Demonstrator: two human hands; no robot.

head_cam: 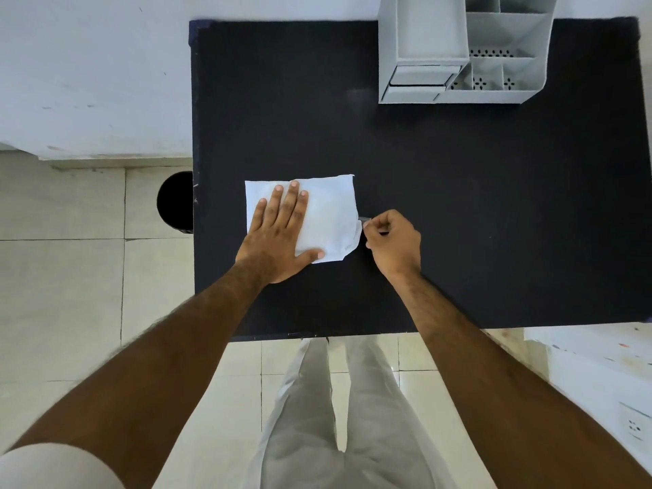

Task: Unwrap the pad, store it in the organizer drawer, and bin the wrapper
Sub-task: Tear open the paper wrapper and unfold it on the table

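A white wrapped pad (328, 217) lies flat on the black table (458, 206), left of centre. My left hand (278, 231) presses flat on its left half, fingers spread. My right hand (391, 241) sits at the pad's right edge, fingers curled, pinching a small tab of the wrapper (363, 219). The grey organizer (465, 47) stands at the table's far right; its drawer (420, 77) sits at the lower left of its front. A black bin (175, 202) stands on the floor by the table's left edge.
The organizer has several open compartments on top. A white wall runs behind and to the left of the table. Tiled floor lies on the left and near side. My legs stand at the table's near edge.
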